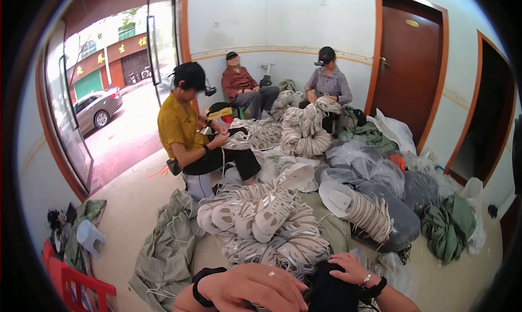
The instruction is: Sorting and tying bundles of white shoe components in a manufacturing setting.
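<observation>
My left hand (260, 288) hangs low at the front, palm down, with its fingers stretched loosely to the right. Nothing shows in it, though its underside is hidden. Resting on my dark-clothed knee (333, 293), my right hand (349, 269) lies open with fingers apart and holds nothing. Just ahead of both hands is a heap of beige and white shoe uppers (269, 217), nested in bundles. Another stacked row of uppers (365, 213) lies to the right on a dark filled bag (401, 217).
Beyond the heap, a person in yellow (182, 121) works on a stool; two others (244, 86) (329, 83) sit by the wall. Green sacks (168, 246) (448, 225) and clear plastic (359, 159) cover the floor. A red chair (81, 285) and blue stool (89, 236) stand left.
</observation>
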